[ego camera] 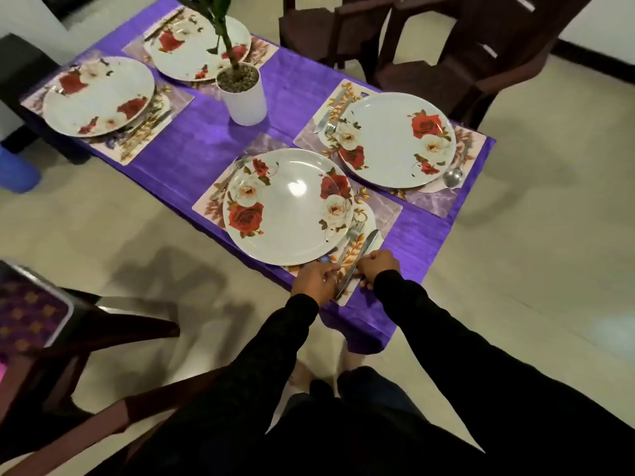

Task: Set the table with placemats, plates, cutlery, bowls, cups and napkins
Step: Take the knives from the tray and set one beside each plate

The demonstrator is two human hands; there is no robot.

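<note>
Several white plates with red roses lie on floral placemats on a purple tablecloth. The nearest plate [287, 206] sits on a placemat [386, 214] at the table's near edge. A fork [352, 237] and a knife [359, 261] lie on that mat right of the plate. My left hand [314, 281] pinches the fork's handle end. My right hand [378, 267] grips the knife's handle. The far right plate [395, 139] has a knife and fork [331, 115] on its left and a spoon [453, 175] on its right.
A white pot with a plant [245, 94] stands mid-table. Two more plates [98, 96] [192, 46] lie on mats at the far left. Dark wooden chairs [464, 46] stand behind the table, another chair [51, 338] at my left. A blue object [15, 173] sits on the floor.
</note>
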